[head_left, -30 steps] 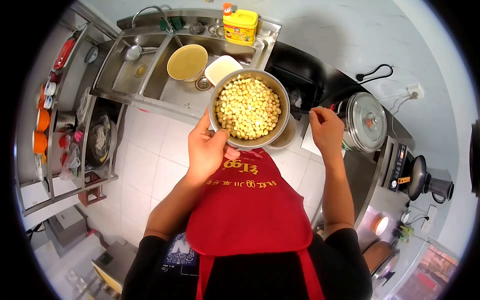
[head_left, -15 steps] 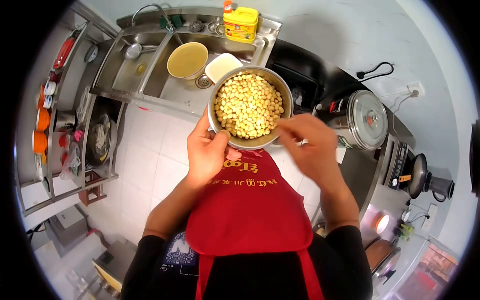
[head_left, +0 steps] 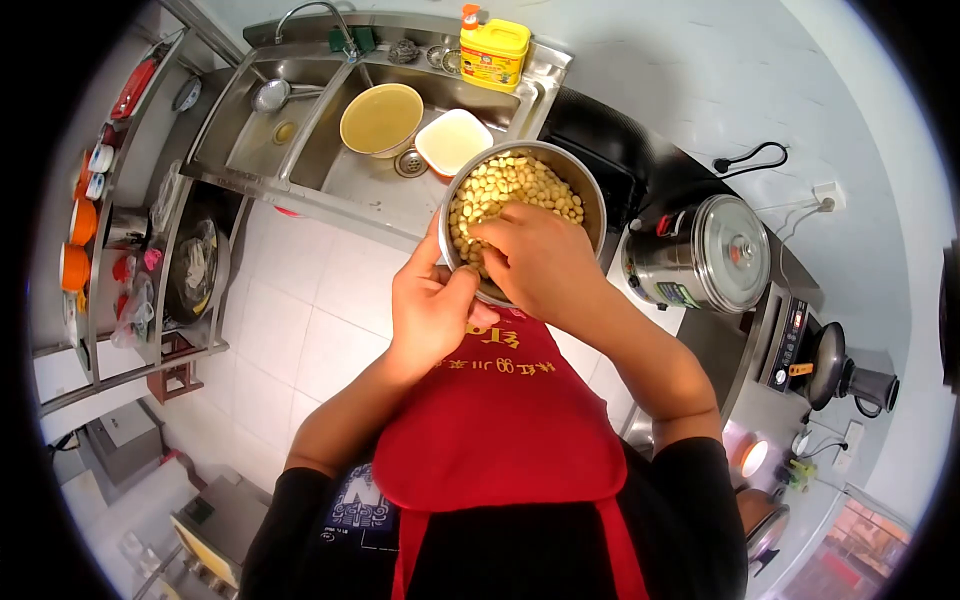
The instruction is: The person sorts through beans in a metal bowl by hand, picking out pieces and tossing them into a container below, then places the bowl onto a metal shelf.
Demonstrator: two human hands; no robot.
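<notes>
A round steel pot (head_left: 595, 190) full of pale yellow soybeans (head_left: 515, 180) is held up in front of the red apron. My left hand (head_left: 435, 310) grips its left wall, thumb at the near rim and the other fingers partly hidden beneath. Inside the pot, my right hand (head_left: 535, 255) reaches over the near rim with its fingers curled down among the soybeans. Its fingertips are mostly hidden.
Behind the pot is a double sink (head_left: 345, 190) holding a yellowish basin (head_left: 382, 118), a white square container (head_left: 453, 140) and a strainer (head_left: 270, 96). A yellow jug (head_left: 493, 55) stands on its back ledge. To the right is a large lidded steel pot (head_left: 700, 252); shelves (head_left: 165, 260) line the left.
My right hand has moved left from the pot's right rim into the soybeans. The pot and my left hand have shifted slightly right and nearer.
</notes>
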